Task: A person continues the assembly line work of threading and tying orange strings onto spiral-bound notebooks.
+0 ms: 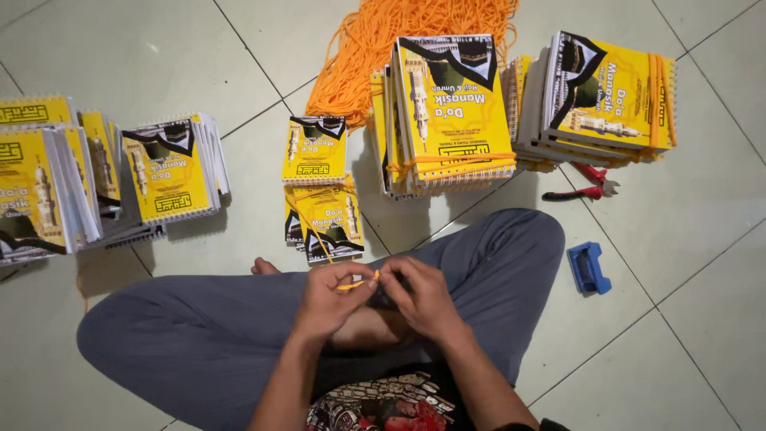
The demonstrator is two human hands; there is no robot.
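Head view: orange cord (357, 283) lies left-right between fingers (369, 289).

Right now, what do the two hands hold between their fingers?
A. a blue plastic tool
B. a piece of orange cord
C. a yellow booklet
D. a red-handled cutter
B: both the left hand and the right hand pinch a short orange cord above the lap, while the cutter and blue tool lie on the floor.
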